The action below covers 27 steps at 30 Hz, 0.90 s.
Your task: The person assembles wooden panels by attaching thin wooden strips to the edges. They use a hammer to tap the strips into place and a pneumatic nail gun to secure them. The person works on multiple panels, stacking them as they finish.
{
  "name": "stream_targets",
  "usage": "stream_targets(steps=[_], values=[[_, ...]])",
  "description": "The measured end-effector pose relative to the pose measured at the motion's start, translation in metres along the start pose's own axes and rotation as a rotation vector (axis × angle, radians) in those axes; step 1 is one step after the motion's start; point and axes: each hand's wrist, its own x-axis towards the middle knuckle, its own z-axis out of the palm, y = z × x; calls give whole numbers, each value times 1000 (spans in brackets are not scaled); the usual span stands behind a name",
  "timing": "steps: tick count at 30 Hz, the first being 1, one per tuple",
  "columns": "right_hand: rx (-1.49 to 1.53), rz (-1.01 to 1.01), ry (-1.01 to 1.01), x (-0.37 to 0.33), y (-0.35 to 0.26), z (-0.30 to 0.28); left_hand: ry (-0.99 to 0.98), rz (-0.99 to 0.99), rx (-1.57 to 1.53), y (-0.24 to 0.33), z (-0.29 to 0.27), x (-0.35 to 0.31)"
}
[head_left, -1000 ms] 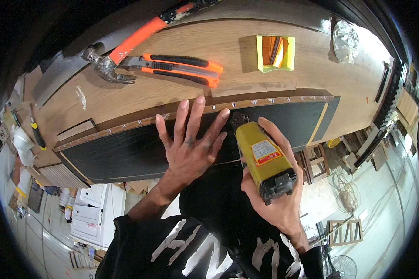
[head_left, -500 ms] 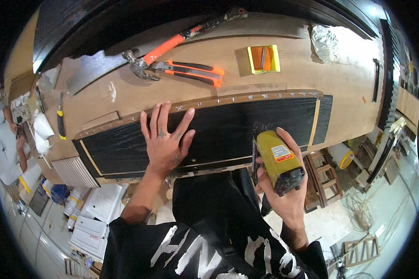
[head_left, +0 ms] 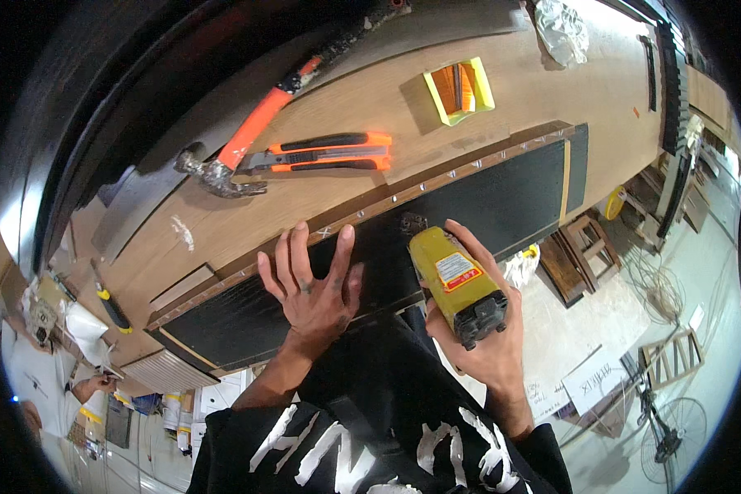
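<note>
Shifted toward 3 o'clock: left hand (head_left: 313,292), spread flat on black panel (head_left: 486,193); yellow nail gun (head_left: 457,284) gripped by right hand (head_left: 486,346). Fastening judged underway; nose alignment required next.

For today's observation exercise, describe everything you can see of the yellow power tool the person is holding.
The yellow power tool is a blocky, plastic-looking body with a black rear end and a label with a red band on its top. The right hand wraps it from below, fingers along its far side. Its nose points down onto the long black panel, beside a row of small metal fasteners along the wooden strip. The tip itself is hidden. The left hand lies flat on the panel nearby, not touching it.
</note>
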Motion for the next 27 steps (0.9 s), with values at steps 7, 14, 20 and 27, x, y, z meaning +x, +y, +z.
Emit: stream_targets(steps=[7,14,20,27], values=[[-97,-23,27,6,-9,11,-10,18,-22,-5,-1,1],[-76,6,32,4,-11,13,-15,22,-7,-4,-1,0],[-56,42,31,3,-10,13,-23,21,-17,-4,-3,1],[-105,51,42,5,-16,18,12,17,11,-5,3,0]])
